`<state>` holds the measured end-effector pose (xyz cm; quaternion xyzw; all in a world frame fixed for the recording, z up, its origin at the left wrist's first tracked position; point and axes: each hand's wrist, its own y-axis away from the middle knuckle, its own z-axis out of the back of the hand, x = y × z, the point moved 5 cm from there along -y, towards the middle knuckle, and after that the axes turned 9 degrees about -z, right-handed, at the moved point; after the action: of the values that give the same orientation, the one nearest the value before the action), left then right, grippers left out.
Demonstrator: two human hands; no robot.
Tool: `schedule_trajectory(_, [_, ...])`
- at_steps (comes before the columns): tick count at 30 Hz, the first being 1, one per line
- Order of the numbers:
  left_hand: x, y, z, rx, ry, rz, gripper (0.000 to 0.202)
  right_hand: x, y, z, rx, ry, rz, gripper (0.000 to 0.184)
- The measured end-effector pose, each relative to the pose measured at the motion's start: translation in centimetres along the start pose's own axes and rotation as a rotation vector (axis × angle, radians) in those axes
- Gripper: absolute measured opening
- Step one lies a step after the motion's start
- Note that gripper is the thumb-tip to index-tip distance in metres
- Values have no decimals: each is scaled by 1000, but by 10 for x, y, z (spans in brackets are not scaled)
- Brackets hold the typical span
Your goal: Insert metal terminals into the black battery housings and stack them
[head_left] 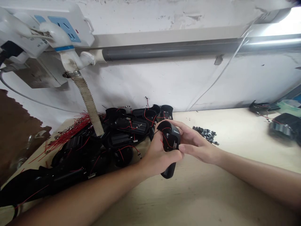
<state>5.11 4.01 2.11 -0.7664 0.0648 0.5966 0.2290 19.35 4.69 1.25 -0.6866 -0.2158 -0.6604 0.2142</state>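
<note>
Between both hands, above the pale table, is a black plastic housing (169, 133) with a rounded open head, a handle pointing down and thin red wires inside. My left hand (158, 155) is wrapped round it from the left, its thumb lying across the front below the opening. From the right, my right hand (194, 141) grips the housing, thumb at its edge and fingers behind it. Part of the right fingers is hidden by the housing. Close behind the left hand lie several similar black housings (133, 124) with red wires.
A bundle of red wires (70, 131) lies on the table (188, 194) at the left, by a corrugated hose (87, 97). Small dark parts (205, 135) are heaped right of centre. More black housings (284, 127) lie far right. A grey pipe (164, 51) runs along the wall.
</note>
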Motion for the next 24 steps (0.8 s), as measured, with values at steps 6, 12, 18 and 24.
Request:
schedule_trajectory(6, [0,3,1,-22,6,42,38,3,1,-5,-43,33,33,69])
schedule_trajectory(12, [3,4,2,-18,-8,21,38,1,2,-6,-54,15,41,68])
schedule_trajectory(18, [2,2,-1,-2,26,-9,36,-1,1,-3,-63,19,36,67])
schedule_trajectory(24, [-3,0,-2,42,97,26,37,-7,1,1,-21,-42,2,71])
